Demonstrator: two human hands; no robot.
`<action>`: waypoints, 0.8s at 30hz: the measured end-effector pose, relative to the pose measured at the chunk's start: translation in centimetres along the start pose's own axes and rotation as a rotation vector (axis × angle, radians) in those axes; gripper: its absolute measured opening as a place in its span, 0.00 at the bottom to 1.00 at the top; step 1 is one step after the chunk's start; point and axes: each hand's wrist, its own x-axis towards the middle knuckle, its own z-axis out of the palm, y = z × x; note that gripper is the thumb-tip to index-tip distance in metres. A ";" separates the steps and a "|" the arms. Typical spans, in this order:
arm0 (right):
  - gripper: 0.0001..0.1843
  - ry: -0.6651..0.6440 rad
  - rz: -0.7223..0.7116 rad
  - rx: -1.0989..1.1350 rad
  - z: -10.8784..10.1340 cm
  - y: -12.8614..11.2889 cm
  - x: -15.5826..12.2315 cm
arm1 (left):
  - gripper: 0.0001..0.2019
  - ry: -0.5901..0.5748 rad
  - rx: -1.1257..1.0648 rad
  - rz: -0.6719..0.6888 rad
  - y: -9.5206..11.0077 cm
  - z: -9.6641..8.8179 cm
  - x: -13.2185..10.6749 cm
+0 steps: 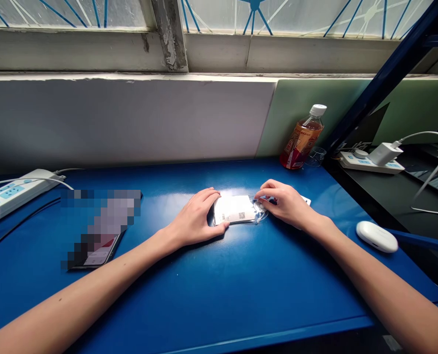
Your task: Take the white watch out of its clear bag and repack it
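A flat white packet (235, 207) with a printed square code lies on the blue table. Clear crinkled plastic (260, 210) sticks out from its right end. My left hand (194, 216) grips the packet's left end, fingers along the far side and thumb at the near side. At the other end, my right hand (283, 200) is closed in a pinch at the clear plastic; the exact hold between its fingertips is partly hidden. A small white corner (306, 200) of something shows beyond the right hand, mostly covered by it.
Left of my arm lies a phone (104, 248), partly blurred out, near a power strip (15, 191) with cables. A drink bottle (303, 137) stands at the back right beside a clear cup (315, 156). A white earbud case (376, 237) lies near the table's right edge.
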 end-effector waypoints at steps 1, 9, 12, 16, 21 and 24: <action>0.12 -0.028 -0.023 0.025 0.0 0.0 0.0 | 0.28 0.005 -0.005 -0.004 0.0 0.0 0.0; 0.10 -0.085 -0.092 0.057 -0.2 -0.6 0.0 | 0.39 -0.143 0.025 -0.061 0.0 -0.2 -0.2; 0.11 -0.082 -0.124 0.055 -0.1 -0.5 0.0 | 0.38 -0.152 0.023 -0.071 -0.1 -0.2 -0.2; 0.15 -0.062 -0.199 0.044 0.1 -0.6 -0.1 | 0.35 -0.115 -0.011 -0.045 -0.3 -0.2 -0.1; 0.11 -0.117 -0.193 0.091 -0.1 -0.7 -0.3 | 0.32 -0.066 -0.028 -0.007 -0.4 -0.1 -0.2; 0.08 -0.117 -0.189 0.085 0.2 -0.5 -0.1 | 0.33 -0.075 -0.015 -0.016 -0.5 0.0 -0.2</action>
